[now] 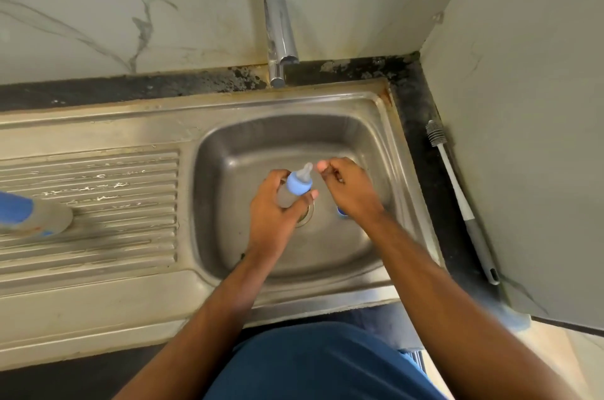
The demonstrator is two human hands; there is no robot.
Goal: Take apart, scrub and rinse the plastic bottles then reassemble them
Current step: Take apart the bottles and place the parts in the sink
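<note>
Left hand [273, 210] grip is wrapped round a clear baby bottle [289, 195] with blue collar [299, 183] and teat [306, 170] on, held tilted over the sink [294, 144] drain; right hand [348, 185] has fingers curled with fingertips [322, 166] just beside the teat, contact not resolvable, nothing visibly held. No readable labels or writing; a small blue part [341, 211] shows under the right wrist, mostly hidden. Second bottle [32, 215] lies on the drainboard [98, 236] at left, bottle brush [457, 193] on the dark surface [421, 112] right of the sink, tap [279, 37] behind
</note>
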